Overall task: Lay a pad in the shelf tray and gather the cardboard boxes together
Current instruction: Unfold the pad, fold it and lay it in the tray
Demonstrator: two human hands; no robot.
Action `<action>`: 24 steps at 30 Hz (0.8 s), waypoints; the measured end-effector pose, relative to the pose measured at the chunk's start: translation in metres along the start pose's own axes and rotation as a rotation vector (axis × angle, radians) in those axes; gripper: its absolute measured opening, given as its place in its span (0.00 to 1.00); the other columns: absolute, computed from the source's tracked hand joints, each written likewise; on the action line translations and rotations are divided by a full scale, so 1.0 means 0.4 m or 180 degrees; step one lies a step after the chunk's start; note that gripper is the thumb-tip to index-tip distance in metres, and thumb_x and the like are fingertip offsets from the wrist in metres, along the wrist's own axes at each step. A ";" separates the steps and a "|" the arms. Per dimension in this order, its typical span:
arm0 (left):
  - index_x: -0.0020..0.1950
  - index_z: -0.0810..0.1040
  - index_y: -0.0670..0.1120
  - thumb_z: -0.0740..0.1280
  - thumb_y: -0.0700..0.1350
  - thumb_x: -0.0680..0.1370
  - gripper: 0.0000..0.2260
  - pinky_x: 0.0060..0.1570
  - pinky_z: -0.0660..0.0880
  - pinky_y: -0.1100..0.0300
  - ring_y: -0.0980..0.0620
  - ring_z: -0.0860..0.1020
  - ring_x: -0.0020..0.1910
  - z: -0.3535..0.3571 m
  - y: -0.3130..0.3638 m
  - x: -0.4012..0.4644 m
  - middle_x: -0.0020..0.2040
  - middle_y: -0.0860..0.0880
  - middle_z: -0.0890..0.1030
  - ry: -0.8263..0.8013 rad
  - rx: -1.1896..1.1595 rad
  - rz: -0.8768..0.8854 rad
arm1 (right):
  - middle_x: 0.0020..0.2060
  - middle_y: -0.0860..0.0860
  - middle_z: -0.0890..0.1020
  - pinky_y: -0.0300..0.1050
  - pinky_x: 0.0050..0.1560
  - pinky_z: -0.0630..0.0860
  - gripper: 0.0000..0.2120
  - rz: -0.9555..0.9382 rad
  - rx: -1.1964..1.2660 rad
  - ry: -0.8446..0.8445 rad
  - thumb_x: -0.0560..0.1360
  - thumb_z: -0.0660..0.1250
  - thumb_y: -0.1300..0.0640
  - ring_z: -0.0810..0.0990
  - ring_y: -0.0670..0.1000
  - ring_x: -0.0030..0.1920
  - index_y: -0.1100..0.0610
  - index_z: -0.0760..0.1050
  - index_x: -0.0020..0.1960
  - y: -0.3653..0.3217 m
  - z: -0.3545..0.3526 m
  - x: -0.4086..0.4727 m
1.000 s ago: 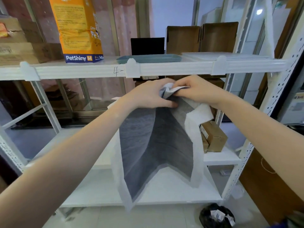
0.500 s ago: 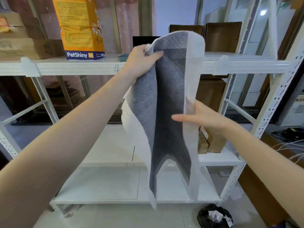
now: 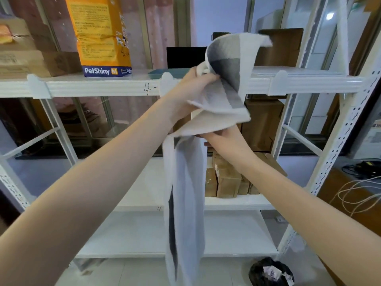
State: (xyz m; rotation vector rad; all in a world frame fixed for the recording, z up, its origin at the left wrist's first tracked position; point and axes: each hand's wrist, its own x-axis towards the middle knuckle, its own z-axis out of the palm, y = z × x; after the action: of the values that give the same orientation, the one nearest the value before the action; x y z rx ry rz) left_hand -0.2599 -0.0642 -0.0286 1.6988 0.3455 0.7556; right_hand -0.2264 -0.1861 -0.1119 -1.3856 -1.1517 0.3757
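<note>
A grey-and-white pad [image 3: 222, 93] hangs bunched in front of the upper shelf, its long tail drooping toward the floor. My left hand [image 3: 191, 87] grips its top corner at shelf-rail height. My right hand [image 3: 224, 139] holds a fold of the pad from below. The shallow teal tray [image 3: 158, 73] lies on the upper shelf, mostly hidden behind my left hand and the pad. Open cardboard boxes [image 3: 282, 48] stand at the back right of that shelf. Small cardboard boxes [image 3: 228, 182] are grouped on the middle shelf behind my right wrist.
An orange PetShiny bag [image 3: 101, 36] stands left of the tray, with brown boxes [image 3: 26, 58] further left. A large carton [image 3: 263, 122] sits behind the shelf. A black rubbish bag [image 3: 270, 273] lies on the floor, and cables [image 3: 360, 186] rest on a wooden surface at right.
The pad has folded over and bunched up, its top flopping to the right. My right hand has risen and closed on a fold under it. My left hand stays high at the shelf rail.
</note>
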 end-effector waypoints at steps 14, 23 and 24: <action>0.65 0.67 0.36 0.71 0.43 0.63 0.32 0.34 0.75 0.69 0.58 0.78 0.42 -0.047 -0.044 -0.041 0.48 0.46 0.77 -0.0325 0.0809 0.0081 | 0.43 0.50 0.81 0.40 0.40 0.82 0.08 -0.0052 0.0210 0.0423 0.76 0.65 0.61 0.82 0.42 0.37 0.58 0.74 0.55 -0.041 -0.012 0.050; 0.55 0.77 0.47 0.61 0.63 0.76 0.21 0.48 0.78 0.61 0.53 0.81 0.47 -0.041 -0.067 -0.084 0.46 0.48 0.82 -0.0442 0.0150 -0.0459 | 0.46 0.52 0.82 0.35 0.30 0.78 0.06 0.0124 0.0199 0.0830 0.77 0.61 0.60 0.82 0.48 0.44 0.55 0.75 0.53 -0.035 -0.040 0.072; 0.57 0.76 0.46 0.58 0.64 0.76 0.23 0.50 0.78 0.59 0.52 0.80 0.47 -0.045 -0.062 -0.093 0.47 0.48 0.81 -0.0517 -0.0057 -0.0555 | 0.47 0.54 0.82 0.37 0.32 0.79 0.07 0.0199 0.0265 0.0922 0.77 0.61 0.61 0.82 0.50 0.45 0.56 0.75 0.53 -0.033 -0.046 0.077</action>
State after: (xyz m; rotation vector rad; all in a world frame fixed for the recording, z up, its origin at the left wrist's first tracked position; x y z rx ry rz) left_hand -0.2952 -0.0660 -0.0615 1.6764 0.3669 0.4884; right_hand -0.2033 -0.1751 -0.0837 -1.3548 -0.8482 0.2542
